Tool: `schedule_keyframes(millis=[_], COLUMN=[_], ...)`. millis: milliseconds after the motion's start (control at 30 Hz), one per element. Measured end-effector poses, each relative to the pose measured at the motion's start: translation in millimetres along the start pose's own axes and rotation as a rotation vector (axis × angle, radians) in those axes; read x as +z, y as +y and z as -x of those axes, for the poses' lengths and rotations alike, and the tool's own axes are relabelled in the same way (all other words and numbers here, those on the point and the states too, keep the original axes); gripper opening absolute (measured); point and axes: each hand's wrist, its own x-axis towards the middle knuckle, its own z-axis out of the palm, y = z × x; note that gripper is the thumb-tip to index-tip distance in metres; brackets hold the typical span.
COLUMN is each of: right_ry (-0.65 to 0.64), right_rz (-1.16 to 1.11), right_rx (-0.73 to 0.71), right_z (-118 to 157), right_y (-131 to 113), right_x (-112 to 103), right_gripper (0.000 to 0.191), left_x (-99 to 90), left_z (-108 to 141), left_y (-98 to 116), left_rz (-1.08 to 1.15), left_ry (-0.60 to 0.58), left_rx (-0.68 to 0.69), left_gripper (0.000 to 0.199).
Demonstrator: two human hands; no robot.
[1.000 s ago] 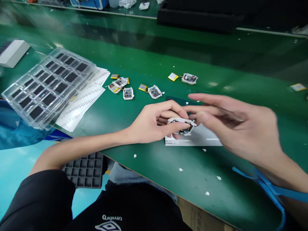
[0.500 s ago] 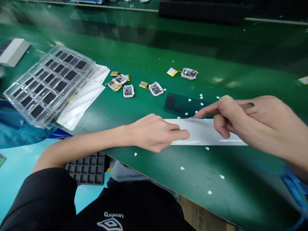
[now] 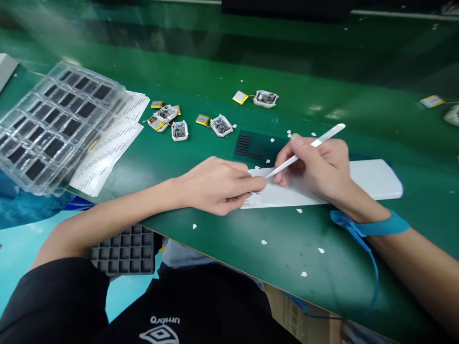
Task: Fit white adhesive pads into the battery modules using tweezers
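A long white strip (image 3: 373, 180) lies flat on the green table. My left hand (image 3: 220, 186) is closed over its left end, thumb and forefinger pinched together; what lies between them is too small to make out. In my right hand (image 3: 311, 165) is a pair of metal tweezers (image 3: 328, 135), slanting down to the left. Their tip meets the strip right beside my left forefinger. Behind the strip lies a dark green sheet (image 3: 263, 148) with several small black pieces. Small white stickers (image 3: 304, 274) are scattered around on the table.
Clear plastic trays with dark pieces (image 3: 53, 119) stand at the left on printed white sheets (image 3: 107, 157). Small circuit boards in white frames with yellow-edged batteries (image 3: 221, 125) lie farther back. A blue wrist strap (image 3: 383, 225) and its cord hang from my right wrist.
My right hand has moved left and turned, bringing the tweezers to my left fingertips. More of the strip's right end shows. The whole view has shifted slightly.
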Motion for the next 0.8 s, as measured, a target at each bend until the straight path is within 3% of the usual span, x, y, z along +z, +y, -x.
schedule_keyframes(millis=[233,467,800], right_ry=[0.022,0.076,-0.059], right_rz=[-0.012,-0.010,-0.096], right_rx=[0.042,0.025,0.066], right_z=[-0.7,-0.5,-2.6], right_y=[-2.9,-4.3,-5.9], right_x=[3.5,6.0,-0.5], right_gripper=[0.065,0.068,0.067], left_x=[6.6,5.9,9.7], left_z=[0.6,0.5,-0.1], left_y=[-1.8,-3.2,-4.9], left_rz=[0.115,0.204,0.235], left_ry=[0.151,0.159,0.169], left_rx=[-0.052,-0.063,-0.080], left_gripper=[0.016,0.013,0.012])
